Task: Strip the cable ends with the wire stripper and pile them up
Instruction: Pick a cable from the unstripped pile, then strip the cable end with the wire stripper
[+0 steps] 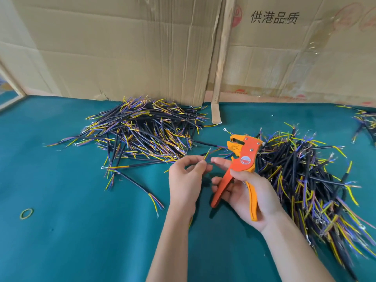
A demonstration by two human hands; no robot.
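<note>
Left hand (pixel 188 176) pinches a thin yellow wire (pixel 206 154) between thumb and fingertips, with the wire end angled up toward the tool; the cable it belongs to seems to run down behind the palm, though that part is hidden and I cannot confirm it. Right hand (pixel 247 192) is wrapped around the handles of the orange wire stripper (pixel 243 155), head up and jaws facing the left hand, handles spread, so the tool looks ready to take the wire end rather than mid-squeeze. The right forefinger reaches out toward the wire tip, probably to steady or guide it. Judged step: feeding one conductor into the stripper. Two heaps flank the work: a pile on the left (pixel 142 129) at the back of the green table (pixel 71 231), and a pile on the right (pixel 305 169) just beside the tool hand, likely one for stock and one for finished pieces; which is which I cannot tell. A rubber band (pixel 26 213) lies near the left edge. Cardboard (pixel 122 47) stands behind as a backstop; printed on it: "供港品质". The round red sticker on the stripper is not legible.
</note>
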